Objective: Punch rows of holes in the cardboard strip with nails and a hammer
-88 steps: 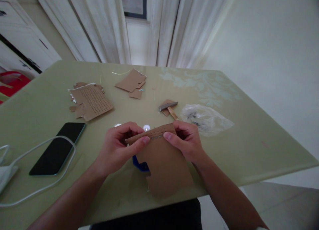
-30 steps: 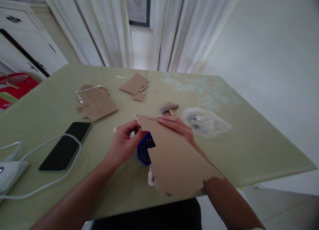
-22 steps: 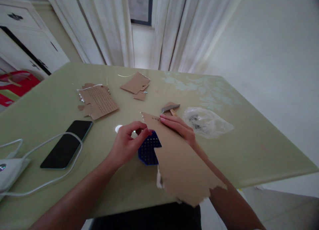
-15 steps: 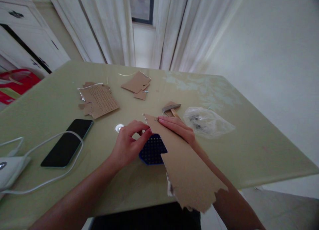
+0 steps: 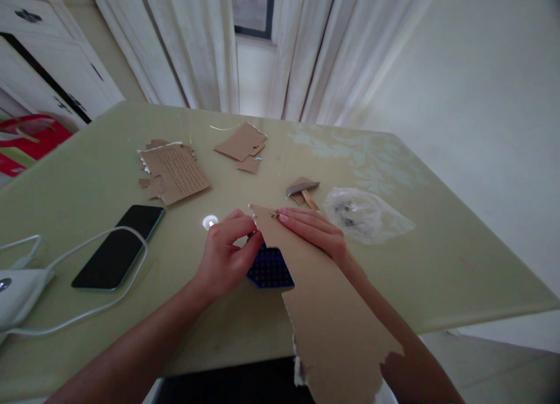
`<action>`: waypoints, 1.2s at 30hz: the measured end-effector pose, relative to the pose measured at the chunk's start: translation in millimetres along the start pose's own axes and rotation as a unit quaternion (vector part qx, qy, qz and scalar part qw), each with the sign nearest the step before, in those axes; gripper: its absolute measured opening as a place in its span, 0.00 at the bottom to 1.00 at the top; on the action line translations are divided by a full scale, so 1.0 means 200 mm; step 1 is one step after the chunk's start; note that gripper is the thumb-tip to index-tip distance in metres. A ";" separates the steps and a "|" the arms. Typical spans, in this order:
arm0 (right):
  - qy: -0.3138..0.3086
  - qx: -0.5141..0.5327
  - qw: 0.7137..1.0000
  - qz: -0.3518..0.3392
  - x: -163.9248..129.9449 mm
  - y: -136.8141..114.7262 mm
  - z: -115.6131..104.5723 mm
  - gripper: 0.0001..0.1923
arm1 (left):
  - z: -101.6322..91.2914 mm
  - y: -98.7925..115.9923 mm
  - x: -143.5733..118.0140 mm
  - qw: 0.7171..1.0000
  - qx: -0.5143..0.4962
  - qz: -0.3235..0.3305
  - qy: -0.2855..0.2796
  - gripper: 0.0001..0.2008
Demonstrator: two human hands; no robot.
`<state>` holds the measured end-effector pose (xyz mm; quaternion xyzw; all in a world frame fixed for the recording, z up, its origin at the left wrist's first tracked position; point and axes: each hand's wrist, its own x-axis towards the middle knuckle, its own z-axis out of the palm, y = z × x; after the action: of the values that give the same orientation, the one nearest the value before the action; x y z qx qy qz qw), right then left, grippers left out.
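Brown cardboard sheet [image 5: 336,322] lying at a slant from the middle of the frame to its bottom edge, lower end reaching past the desk's [image 5: 437,264] near rim. Left side showing a notch and torn, ragged edges; a few small marks are showing at the upper end, too small to read.

Right hand [image 5: 312,232], centre of the frame: fingers lying close together, almost straight, across the top of the sheet. Thumb is hiding from view; cannot tell whether it is gripping from beneath.

Left hand [image 5: 230,255], just left of centre: fingers curling, thumb and forefinger meeting the sheet's upper left edge. Tips are partly hidden; cannot tell whether they are pinching it.

Blue perforated piece [image 5: 271,270] showing below the left thumb, the sheet covering its right part.

Hammer [image 5: 303,189] lying just above the right hand, head resting over a small cardboard scrap. Clear plastic bag [image 5: 367,217] sitting right of it, dark bits inside.

Left of centre, hole-punched cardboard [image 5: 177,173] is lying on other pieces; cardboard offcuts [image 5: 240,142] are overlapping at upper centre. Black phone [image 5: 120,246] resting at mid-left, white cable [image 5: 142,240] curving across it.
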<state>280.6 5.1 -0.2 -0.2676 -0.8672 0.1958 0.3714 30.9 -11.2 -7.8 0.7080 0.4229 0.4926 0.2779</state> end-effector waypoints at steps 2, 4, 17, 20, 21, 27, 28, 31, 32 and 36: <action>-0.001 0.014 1.000 -0.006 0.00 0.01 0.01 0.32 | 0.00 0.00 0.00 1.000 -0.015 -0.007 -0.002 0.13; 0.000 0.012 1.000 -0.009 -0.01 0.01 0.01 0.33 | 0.00 0.00 0.00 1.000 -0.026 -0.013 -0.001 0.12; 0.004 -0.001 1.000 -0.006 -0.01 -0.01 0.01 0.32 | 0.02 -0.01 -0.01 0.999 -0.045 -0.028 0.002 0.12; 0.009 -0.001 1.000 -0.012 -0.01 0.00 0.00 0.31 | 0.03 0.00 -0.01 0.998 -0.052 -0.032 0.002 0.11; 0.008 -0.002 1.000 -0.010 -0.01 0.00 0.00 0.31 | 0.03 0.00 -0.01 0.998 -0.054 -0.032 0.003 0.11; 0.004 0.005 1.000 -0.011 -0.01 0.00 0.01 0.32 | 0.03 0.00 -0.02 0.999 -0.045 -0.016 0.025 0.12; 0.001 0.007 1.000 -0.014 -0.01 0.00 0.01 0.32 | 0.03 0.01 -0.02 0.999 -0.042 -0.009 0.030 0.12; -0.017 0.009 1.000 -0.023 0.00 -0.01 0.01 0.32 | 0.03 0.01 -0.02 0.999 -0.024 0.014 0.044 0.11; -0.021 0.007 0.999 -0.024 0.00 -0.02 0.01 0.32 | 0.02 0.02 -0.01 0.999 -0.015 0.020 0.046 0.11; 0.000 -0.020 0.999 -0.044 0.00 0.00 0.02 0.30 | -0.03 -0.01 0.02 1.000 0.010 0.023 -0.011 0.11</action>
<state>278.0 5.7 -2.4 -0.2370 -0.8819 0.1618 0.3740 26.4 -6.4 -5.4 0.7255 0.4088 0.4869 0.2637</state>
